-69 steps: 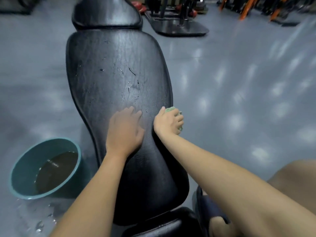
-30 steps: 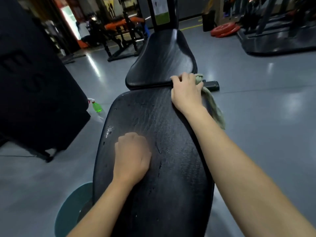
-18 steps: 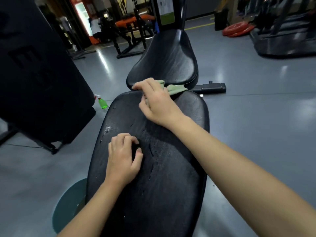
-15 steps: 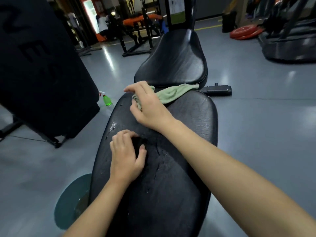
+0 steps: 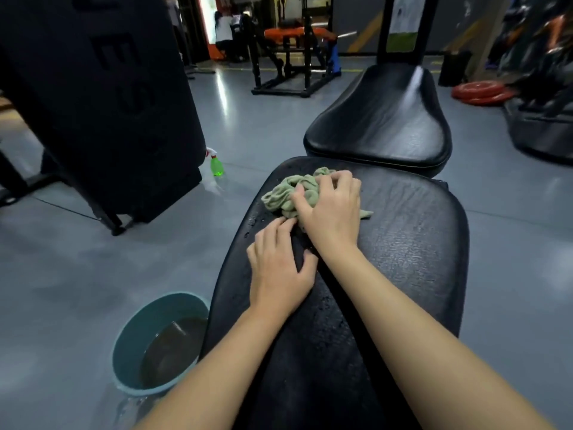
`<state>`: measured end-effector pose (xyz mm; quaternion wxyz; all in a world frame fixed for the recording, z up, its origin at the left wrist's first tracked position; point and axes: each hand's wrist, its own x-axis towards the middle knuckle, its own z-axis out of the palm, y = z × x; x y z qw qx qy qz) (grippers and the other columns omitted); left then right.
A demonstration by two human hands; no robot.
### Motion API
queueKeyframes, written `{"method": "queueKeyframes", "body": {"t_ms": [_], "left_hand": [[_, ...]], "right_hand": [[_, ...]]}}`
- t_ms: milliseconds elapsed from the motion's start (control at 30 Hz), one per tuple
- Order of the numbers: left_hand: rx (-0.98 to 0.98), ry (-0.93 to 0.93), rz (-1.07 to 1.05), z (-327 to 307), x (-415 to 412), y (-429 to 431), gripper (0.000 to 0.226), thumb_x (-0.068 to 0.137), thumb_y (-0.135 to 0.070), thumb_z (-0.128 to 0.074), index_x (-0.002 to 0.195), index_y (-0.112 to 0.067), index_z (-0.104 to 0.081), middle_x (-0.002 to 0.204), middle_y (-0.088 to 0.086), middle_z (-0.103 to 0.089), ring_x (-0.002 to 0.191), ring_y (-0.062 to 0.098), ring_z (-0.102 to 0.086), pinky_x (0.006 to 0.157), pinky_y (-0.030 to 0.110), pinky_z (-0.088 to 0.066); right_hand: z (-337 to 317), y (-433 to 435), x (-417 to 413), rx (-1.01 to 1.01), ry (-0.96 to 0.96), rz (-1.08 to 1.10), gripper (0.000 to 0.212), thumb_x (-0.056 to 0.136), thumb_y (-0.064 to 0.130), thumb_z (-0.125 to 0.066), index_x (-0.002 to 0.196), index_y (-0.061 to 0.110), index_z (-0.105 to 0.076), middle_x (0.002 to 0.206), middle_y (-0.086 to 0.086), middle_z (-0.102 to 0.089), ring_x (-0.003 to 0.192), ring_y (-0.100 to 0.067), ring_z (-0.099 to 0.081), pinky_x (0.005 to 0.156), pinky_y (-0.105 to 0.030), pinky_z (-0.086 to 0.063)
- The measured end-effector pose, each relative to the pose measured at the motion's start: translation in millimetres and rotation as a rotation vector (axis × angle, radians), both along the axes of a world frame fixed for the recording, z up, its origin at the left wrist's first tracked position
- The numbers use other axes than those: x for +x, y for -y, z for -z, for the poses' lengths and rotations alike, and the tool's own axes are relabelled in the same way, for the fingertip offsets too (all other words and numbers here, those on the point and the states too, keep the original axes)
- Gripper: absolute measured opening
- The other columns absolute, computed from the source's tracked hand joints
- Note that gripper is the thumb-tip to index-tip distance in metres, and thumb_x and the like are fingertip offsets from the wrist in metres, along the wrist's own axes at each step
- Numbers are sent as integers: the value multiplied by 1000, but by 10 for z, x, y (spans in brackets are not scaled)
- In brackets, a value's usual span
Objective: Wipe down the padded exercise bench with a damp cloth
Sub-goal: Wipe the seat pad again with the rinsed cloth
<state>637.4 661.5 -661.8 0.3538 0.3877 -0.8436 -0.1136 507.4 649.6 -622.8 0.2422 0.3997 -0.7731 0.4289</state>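
- Two bare hands lie on the long black pad of the bench (image 5: 403, 249), which runs from the near edge of the view toward the far middle.
- The cloth (image 5: 283, 195) is pale green and bunched in a heap on the far left part of that pad, close to its left edge.
- The right hand (image 5: 333, 212) is on top of the cloth, its fingers curled down into the folds and gripping them.
- The left hand (image 5: 279, 270) rests palm down on the pad just near of the cloth, fingers fairly straight and holding nothing. Its fingertips reach the cloth's near edge, though I cannot tell whether they touch it.
- Small wet spots show on the pad around the left hand and the cloth.
- A second pad (image 5: 381, 119), black and tilted upward, sits just beyond the long one.
- A teal bucket (image 5: 130, 346) of dark water stands on the floor to the left of the bench, at the near end.
- A green spray bottle (image 5: 216, 165) stands on the floor farther off to the left, beside a large black machine (image 5: 93, 94).
- Red weight plates (image 5: 480, 94) lie on the floor at the far right.
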Motion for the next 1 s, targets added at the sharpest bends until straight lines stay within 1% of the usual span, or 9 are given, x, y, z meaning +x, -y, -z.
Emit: {"method": "queueKeyframes", "body": {"t_ms": [133, 267, 333, 400, 500, 600, 700, 900, 1000], "left_hand": [[89, -123, 20, -17, 20, 53, 59, 87, -37, -51, 144, -19, -48, 151, -3, -43, 138, 16, -33, 111, 38, -25], [144, -158, 3, -51, 115, 283, 70, 89, -55, -35, 147, -17, -49, 155, 1, -42, 135, 22, -35, 111, 42, -28], [106, -96, -41, -70, 211, 486, 71, 91, -63, -30, 145, -22, -50, 153, -2, -44, 133, 23, -36, 109, 44, -31], [109, -109, -22, -144, 245, 707, 68, 91, -67, -31, 135, -20, -54, 143, -3, -52, 129, 22, -41, 107, 44, -35], [184, -247, 0, -301, 142, 998, 53, 93, -59, -51, 122, -14, -53, 126, 3, -57, 120, 27, -51, 99, 44, -42], [224, -310, 86, -450, -82, 1163, 40, 96, -32, -65, 125, -11, -47, 128, 6, -51, 119, 30, -53, 92, 39, -43], [181, -270, 193, -542, -236, 1222, 47, 96, -18, -63, 138, -16, -41, 141, 5, -48, 124, 31, -51, 96, 45, -45], [154, 74, 263, -596, -304, 1289, 71, 93, -4, -52, 157, -29, -33, 163, -1, -29, 150, 22, -26, 114, 38, -36], [140, 75, 247, -611, -338, 1292, 69, 94, -5, -51, 157, -27, -34, 163, 1, -29, 151, 23, -25, 115, 37, -34]], "right_hand": [[23, 65, 30, -4, -112, -44, 39, 92, 49, -59, 94, 13, -75, 93, -10, -63, 89, -32, -54, 79, -45, -51], [-70, -23, 110, 190, -21, -352, 54, 96, 62, -46, 130, 23, -63, 120, 1, -70, 115, -21, -59, 98, -35, -45], [-111, -72, 106, 297, 57, -484, 50, 97, 56, -37, 137, 30, -52, 127, 6, -67, 117, -15, -59, 94, -30, -43], [-119, -108, 119, 347, 22, -508, 48, 91, 45, -36, 134, 31, -52, 129, 7, -67, 114, -16, -61, 90, -27, -42], [-47, -72, 157, 329, -89, -523, 50, 85, 21, -44, 133, 24, -58, 142, 5, -61, 120, -16, -59, 98, -31, -46], [32, 0, 101, 267, -248, -427, 47, 81, 9, -51, 126, 14, -65, 151, -4, -53, 120, -22, -59, 101, -36, -47], [63, 14, 101, 248, -221, -135, 42, 80, 12, -62, 121, 9, -64, 151, -12, -51, 114, -28, -57, 98, -38, -44], [33, 44, 173, 310, -184, 59, 39, 82, 20, -54, 115, 0, -64, 138, -20, -59, 117, -35, -56, 102, -44, -43], [51, 14, 214, 334, -183, 64, 42, 84, 20, -53, 119, 1, -65, 139, -20, -59, 123, -34, -55, 108, -42, -41]]}}
